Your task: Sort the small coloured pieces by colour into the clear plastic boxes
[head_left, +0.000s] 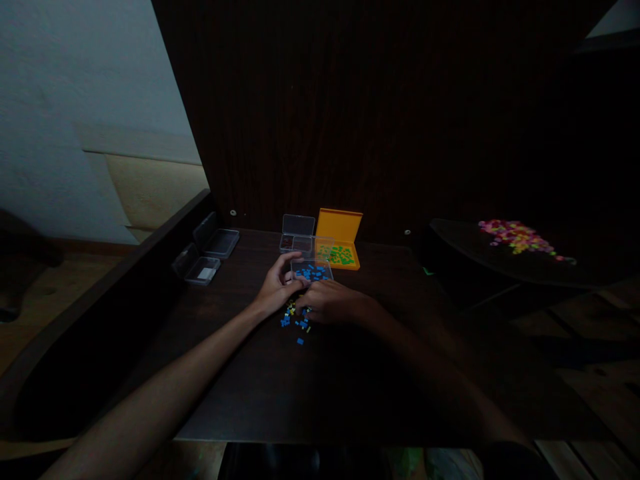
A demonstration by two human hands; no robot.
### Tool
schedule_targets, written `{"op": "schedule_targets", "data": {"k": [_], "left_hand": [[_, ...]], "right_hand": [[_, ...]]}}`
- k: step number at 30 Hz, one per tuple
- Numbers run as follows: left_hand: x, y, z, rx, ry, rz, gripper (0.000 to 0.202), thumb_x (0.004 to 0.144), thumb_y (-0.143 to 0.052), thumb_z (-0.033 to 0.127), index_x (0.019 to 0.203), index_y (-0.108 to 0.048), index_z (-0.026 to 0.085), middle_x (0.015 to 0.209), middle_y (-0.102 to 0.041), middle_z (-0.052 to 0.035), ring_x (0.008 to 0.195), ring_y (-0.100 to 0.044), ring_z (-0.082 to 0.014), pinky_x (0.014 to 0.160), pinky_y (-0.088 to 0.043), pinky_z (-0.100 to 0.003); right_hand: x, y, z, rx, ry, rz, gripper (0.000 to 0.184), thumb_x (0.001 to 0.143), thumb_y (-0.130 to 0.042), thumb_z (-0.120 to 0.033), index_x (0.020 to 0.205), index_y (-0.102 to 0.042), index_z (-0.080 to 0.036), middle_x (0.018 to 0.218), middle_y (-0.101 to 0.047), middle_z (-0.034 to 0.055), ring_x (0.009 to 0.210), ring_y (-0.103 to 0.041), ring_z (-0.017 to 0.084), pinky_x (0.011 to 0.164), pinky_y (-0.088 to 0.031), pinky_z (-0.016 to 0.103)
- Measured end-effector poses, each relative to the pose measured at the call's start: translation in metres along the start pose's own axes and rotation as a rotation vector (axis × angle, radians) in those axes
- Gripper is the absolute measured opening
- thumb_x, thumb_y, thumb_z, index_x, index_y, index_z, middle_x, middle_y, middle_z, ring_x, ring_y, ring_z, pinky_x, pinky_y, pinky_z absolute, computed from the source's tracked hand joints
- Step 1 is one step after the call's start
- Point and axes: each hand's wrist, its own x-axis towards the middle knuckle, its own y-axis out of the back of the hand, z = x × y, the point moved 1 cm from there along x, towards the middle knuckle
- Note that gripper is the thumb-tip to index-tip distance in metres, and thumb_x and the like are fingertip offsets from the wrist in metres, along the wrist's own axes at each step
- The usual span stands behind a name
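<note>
My left hand curls round the left side of a small clear plastic box, thumb in front and fingers behind. Small blue pieces like toy bricks lie inside it. Just in front of the box, my right hand is bent down with its fingers drawn together over a loose pile; whatever is between the fingertips is hidden. Blue and yellow small pieces make up that pile on the dark table. One blue piece lies apart, closer to me.
Behind the box stand an open orange case with green pieces and an open clear case. Two more open clear cases sit at the left by the raised side panel. Colourful flower-like items rest on a dark surface at right.
</note>
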Motion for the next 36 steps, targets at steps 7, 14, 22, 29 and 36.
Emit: {"op": "schedule_targets", "data": {"k": [7,14,22,29,36], "left_hand": [[0.001,0.001,0.000,0.007,-0.007,0.004,0.060,0.063,-0.070,0.016,0.118,-0.048,0.019,0.127,-0.053,-0.0101,0.074,-0.064,-0.0116,0.076,-0.053,-0.029],[0.002,0.002,-0.001,-0.008,-0.014,0.011,0.061,0.061,-0.071,0.017,0.117,-0.048,0.019,0.126,-0.053,-0.0096,0.076,-0.063,-0.0118,0.075,-0.053,-0.029],[0.003,0.002,-0.004,-0.007,-0.024,0.000,0.059,0.062,-0.070,0.017,0.117,-0.047,0.019,0.125,-0.054,-0.0096,0.074,-0.063,-0.0113,0.073,-0.053,-0.028],[-0.001,-0.004,-0.003,-0.041,-0.007,-0.042,0.063,0.061,-0.074,0.019,0.118,-0.047,0.020,0.129,-0.051,-0.0111,0.079,-0.064,-0.0128,0.074,-0.054,-0.028],[-0.008,-0.014,-0.001,-0.062,0.000,-0.116,0.065,0.063,-0.077,0.024,0.120,-0.045,0.020,0.114,-0.060,-0.0077,0.081,-0.066,-0.0144,0.076,-0.054,-0.029]], "right_hand": [[-0.001,0.001,0.001,-0.044,-0.055,-0.003,0.023,0.082,-0.057,-0.021,0.103,-0.065,-0.020,0.099,-0.062,0.0080,0.089,-0.055,0.019,0.071,-0.039,0.028],[0.002,-0.005,0.006,-0.098,-0.047,-0.013,0.019,0.082,-0.058,-0.021,0.099,-0.066,-0.020,0.099,-0.062,0.0074,0.085,-0.055,0.018,0.067,-0.036,0.027],[-0.007,0.020,-0.003,0.007,-0.016,0.023,0.013,0.083,-0.056,-0.021,0.088,-0.068,-0.018,0.083,-0.064,0.0032,0.073,-0.052,0.013,0.061,-0.031,0.024],[-0.021,0.053,0.002,0.059,-0.199,0.145,0.020,0.086,-0.053,-0.028,0.092,-0.069,-0.018,0.065,-0.058,-0.0008,0.057,-0.045,0.010,0.056,-0.026,0.022],[-0.016,0.044,0.011,-0.011,-0.262,0.161,0.024,0.088,-0.052,-0.033,0.094,-0.069,-0.018,0.076,-0.065,0.0045,0.067,-0.053,0.014,0.060,-0.028,0.023]]}}
